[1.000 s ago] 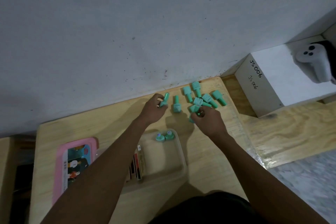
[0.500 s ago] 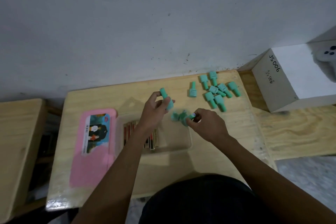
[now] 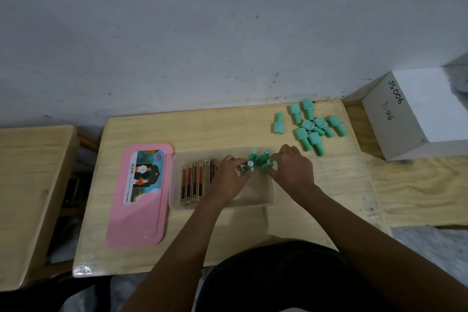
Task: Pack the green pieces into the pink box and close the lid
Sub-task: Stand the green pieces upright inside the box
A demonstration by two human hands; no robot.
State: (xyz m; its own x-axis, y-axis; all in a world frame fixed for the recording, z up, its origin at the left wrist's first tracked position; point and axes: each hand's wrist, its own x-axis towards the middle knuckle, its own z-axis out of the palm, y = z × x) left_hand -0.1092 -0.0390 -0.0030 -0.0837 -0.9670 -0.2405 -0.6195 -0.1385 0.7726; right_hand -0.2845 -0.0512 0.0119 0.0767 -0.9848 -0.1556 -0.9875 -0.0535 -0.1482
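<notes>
A clear plastic box [image 3: 263, 201] lies open on the wooden table, its pink lid [image 3: 141, 208] flat to its left. Two green pieces [image 3: 254, 153] stand upright at the box's far edge. My left hand [image 3: 228, 180] is inside the box, pinching a green piece [image 3: 248, 166] upright. Beside it, my right hand [image 3: 293, 172] pinches another green piece [image 3: 267, 164] over the box. Several loose green pieces [image 3: 314, 126] lie in a heap at the table's far right, with one [image 3: 278, 124] apart to their left.
Several gold-and-red sticks [image 3: 193, 183] fill the box's left part. A white carton [image 3: 420, 111] marked JS006 stands at the right on a plywood surface. A second wooden table [image 3: 30, 185] is at the left, across a gap. The wall runs along the table's far edge.
Both hands came back from the heap, each with a green piece, and lowered them into the box beside the two standing ones. The camera view swung left.
</notes>
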